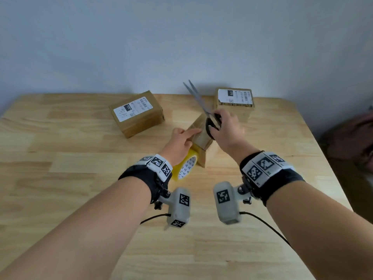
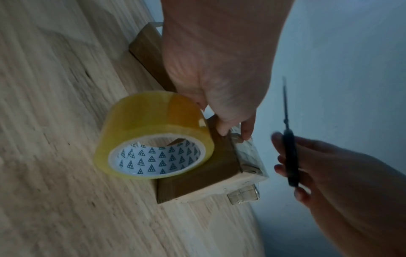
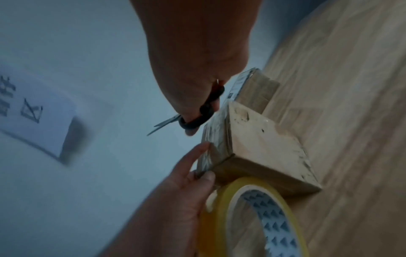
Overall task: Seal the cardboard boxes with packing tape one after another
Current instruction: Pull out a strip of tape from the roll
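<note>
A small cardboard box (image 1: 201,136) stands at the middle of the wooden table (image 1: 70,178). A yellowish roll of packing tape (image 1: 184,167) leans on edge against its near side. My left hand (image 1: 181,139) lies on the box's top edge, with straight fingers (image 3: 197,153) pressing the shiny taped face and the thumb at the corner beside the roll (image 3: 224,217). My right hand (image 1: 226,130) hovers over the box and grips black-handled scissors (image 1: 196,98). Their blades point up and away, slightly parted. In the left wrist view the scissors (image 2: 290,156) hang to the right of the box (image 2: 197,175).
Two more cardboard boxes with white shipping labels stand farther back, one at the left (image 1: 137,113) and one at the right (image 1: 235,102), just behind my right hand. A grey wall closes the table's far edge. A dark bundle (image 1: 351,138) lies beyond the right edge.
</note>
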`<state>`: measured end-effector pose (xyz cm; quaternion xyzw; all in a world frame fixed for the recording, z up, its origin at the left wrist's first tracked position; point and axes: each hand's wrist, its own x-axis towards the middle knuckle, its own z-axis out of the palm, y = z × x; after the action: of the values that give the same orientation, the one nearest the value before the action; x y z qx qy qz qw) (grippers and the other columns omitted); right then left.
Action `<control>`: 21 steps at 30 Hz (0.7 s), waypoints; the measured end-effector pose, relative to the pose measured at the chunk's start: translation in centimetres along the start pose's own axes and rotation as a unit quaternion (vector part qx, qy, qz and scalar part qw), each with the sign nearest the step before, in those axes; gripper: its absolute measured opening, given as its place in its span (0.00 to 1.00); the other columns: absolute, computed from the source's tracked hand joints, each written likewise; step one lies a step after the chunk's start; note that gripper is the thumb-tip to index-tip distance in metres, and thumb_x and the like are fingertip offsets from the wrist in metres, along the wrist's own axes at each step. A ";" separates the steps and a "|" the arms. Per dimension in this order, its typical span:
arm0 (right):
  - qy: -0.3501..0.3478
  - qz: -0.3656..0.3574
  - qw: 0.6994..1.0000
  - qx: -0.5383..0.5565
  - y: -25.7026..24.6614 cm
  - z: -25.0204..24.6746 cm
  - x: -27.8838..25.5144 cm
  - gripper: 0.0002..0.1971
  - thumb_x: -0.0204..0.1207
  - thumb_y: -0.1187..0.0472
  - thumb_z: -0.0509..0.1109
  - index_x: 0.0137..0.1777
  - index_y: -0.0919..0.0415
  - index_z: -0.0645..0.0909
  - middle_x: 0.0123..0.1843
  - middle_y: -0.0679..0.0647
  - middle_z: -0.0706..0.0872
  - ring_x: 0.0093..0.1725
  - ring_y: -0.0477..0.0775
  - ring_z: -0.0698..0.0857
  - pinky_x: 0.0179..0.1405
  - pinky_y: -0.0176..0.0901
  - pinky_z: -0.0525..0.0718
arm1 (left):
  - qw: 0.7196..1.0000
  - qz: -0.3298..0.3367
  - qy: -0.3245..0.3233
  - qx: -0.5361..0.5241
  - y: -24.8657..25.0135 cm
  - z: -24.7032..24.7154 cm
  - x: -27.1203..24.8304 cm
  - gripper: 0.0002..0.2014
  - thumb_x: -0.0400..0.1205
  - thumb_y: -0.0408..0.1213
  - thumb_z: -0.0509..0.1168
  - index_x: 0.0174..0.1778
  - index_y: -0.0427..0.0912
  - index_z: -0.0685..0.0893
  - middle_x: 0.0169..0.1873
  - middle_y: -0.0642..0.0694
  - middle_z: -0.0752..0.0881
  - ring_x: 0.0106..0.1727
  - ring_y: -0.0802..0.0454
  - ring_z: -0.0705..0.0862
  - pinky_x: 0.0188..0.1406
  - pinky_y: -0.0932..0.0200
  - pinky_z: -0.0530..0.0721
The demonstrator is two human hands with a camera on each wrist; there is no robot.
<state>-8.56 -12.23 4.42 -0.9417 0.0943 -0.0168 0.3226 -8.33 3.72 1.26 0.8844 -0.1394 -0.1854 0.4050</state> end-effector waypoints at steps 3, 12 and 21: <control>-0.013 0.010 0.988 -0.152 -1.1 1.3 1.3 0.29 0.74 0.48 0.71 0.72 0.53 0.65 0.67 0.57 0.70 0.66 0.59 0.72 0.65 0.55 0.68 | 1.000 0.015 0.022 -0.014 0.2 -0.4 0.1 0.20 0.84 0.23 0.53 0.69 0.44 0.77 0.54 0.47 0.73 0.56 0.55 0.74 0.51 0.81 0.64; -0.087 0.122 0.987 0.062 3.6 2.4 3.9 0.40 0.63 0.34 0.76 0.70 0.54 0.68 0.61 0.57 0.80 0.62 0.63 0.77 0.64 0.60 0.78 | 0.990 -0.137 0.006 -0.035 -0.9 -0.8 1.2 0.16 0.86 0.45 0.59 0.63 0.38 0.77 0.51 0.46 0.81 0.50 0.49 0.80 0.50 0.58 0.76; -0.055 0.121 0.990 0.036 3.9 2.9 3.8 0.33 0.72 0.35 0.70 0.71 0.52 0.70 0.61 0.59 0.79 0.62 0.65 0.77 0.63 0.61 0.78 | 0.990 -0.090 0.047 -0.095 -1.7 -0.7 0.1 0.10 0.85 0.45 0.62 0.56 0.47 0.84 0.50 0.50 0.85 0.50 0.53 0.83 0.43 0.62 0.76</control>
<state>-5.24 -14.22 -0.38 -0.9104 0.1895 0.0707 0.3608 -7.73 5.20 0.36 0.8586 -0.0220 -0.1920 0.4748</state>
